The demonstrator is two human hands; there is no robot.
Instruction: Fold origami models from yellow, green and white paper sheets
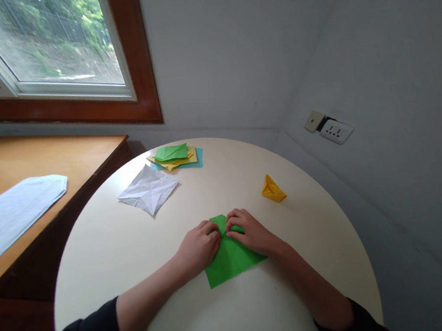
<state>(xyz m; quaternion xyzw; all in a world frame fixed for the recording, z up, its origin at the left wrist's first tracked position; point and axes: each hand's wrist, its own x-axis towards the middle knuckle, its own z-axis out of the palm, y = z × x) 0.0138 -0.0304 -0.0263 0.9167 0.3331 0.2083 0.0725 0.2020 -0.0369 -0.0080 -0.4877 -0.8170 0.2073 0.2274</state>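
Bright green partly folded paper sheet (235,261): on the round cream worktop (182,322), around its middle, one corner toward the near edge.
Left hand (200,247): thumb and curled fingers pinching the sheet's upper left part.
Right hand (252,233): thumb and fingers pinching a fold on the sheet's right, just beside the left hand.
Yellow folded-paper boat shape (273,190): toward the right edge, apart from both hands.
Creased white square paper (148,191): toward the far left edge.
Stack of green, yellow and blue papers (172,153): at the far edge, just beyond the white paper.
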